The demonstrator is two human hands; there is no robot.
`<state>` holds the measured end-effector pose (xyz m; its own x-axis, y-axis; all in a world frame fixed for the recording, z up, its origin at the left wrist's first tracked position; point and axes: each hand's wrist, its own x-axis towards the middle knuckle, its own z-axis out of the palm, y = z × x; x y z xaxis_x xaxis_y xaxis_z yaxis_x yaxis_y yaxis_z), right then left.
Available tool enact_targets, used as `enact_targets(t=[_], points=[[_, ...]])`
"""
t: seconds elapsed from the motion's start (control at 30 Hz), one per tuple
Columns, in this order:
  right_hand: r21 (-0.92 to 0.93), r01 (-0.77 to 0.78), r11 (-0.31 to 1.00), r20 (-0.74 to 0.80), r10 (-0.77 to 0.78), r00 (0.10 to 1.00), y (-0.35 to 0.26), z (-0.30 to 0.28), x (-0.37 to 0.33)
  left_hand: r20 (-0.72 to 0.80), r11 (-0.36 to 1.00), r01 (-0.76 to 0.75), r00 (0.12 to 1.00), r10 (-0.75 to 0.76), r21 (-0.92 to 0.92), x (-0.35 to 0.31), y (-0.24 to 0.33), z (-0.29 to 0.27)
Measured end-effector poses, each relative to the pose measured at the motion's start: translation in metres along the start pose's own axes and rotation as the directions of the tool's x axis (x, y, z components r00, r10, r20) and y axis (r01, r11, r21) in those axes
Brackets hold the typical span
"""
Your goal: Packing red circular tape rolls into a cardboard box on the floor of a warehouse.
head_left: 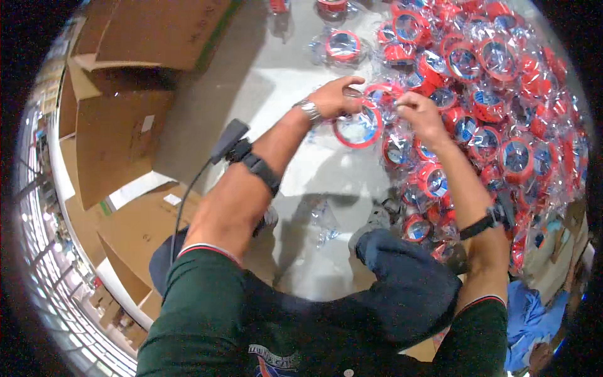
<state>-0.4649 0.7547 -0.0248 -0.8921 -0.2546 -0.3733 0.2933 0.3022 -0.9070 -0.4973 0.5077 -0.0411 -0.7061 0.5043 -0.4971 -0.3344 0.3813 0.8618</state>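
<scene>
Between my hands is a roll of red tape [357, 144], ring-shaped, with a blue-and-white label in its centre. My left hand [336, 98] curls its lower fingers on the roll's upper edge, the index finger stretched out above. A second red roll [384, 90] lies just behind, between both hands. Pinched together, the fingers of my right hand [424, 117] are at its clear plastic wrapping; exactly what they grip is small and blurred. A large heap of red tape rolls [463, 61] in clear wrap spreads beyond and right of my right hand.
Open cardboard boxes [122, 141] stand to my left. A single wrapped roll [343, 46] lies apart on the grey floor [276, 88], farther off. A scrap of clear plastic [323, 220] is near my shoes. Blue cloth [531, 317] shows at the lower right.
</scene>
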Motion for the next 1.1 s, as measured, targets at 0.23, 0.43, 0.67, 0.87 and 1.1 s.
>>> enact_targets(t=[0.23, 0.43, 0.67, 0.87, 1.1], points=[[0.216, 0.084, 0.973, 0.340, -0.155, 0.928, -0.145, 0.008, -0.100, 0.038, 0.990, -0.076, 0.996, 0.081, -0.115, -0.169, 0.088, 0.001], [0.324, 0.228, 0.918, 0.175, -0.295, 0.939, -0.235, 0.100, -0.173, -0.213, 0.991, -0.114, 0.972, 0.095, -0.077, -0.341, 0.117, 0.044], [-0.260, 0.880, 0.398, -0.050, -0.916, 0.399, -0.330, 0.215, -0.301, -0.658, 0.914, -0.326, 0.747, 0.094, -0.240, -0.488, 0.100, 0.056], [-0.545, 0.835, -0.079, 0.405, -0.897, 0.179, -0.348, 0.276, -0.336, -0.697, 0.951, -0.306, 0.690, 0.197, -0.035, -0.557, 0.083, 0.057], [-0.294, 0.953, 0.070, 0.440, -0.875, 0.200, -0.356, 0.316, -0.407, -0.863, 0.960, -0.277, 0.493, 0.109, -0.037, -0.612, 0.068, 0.057]])
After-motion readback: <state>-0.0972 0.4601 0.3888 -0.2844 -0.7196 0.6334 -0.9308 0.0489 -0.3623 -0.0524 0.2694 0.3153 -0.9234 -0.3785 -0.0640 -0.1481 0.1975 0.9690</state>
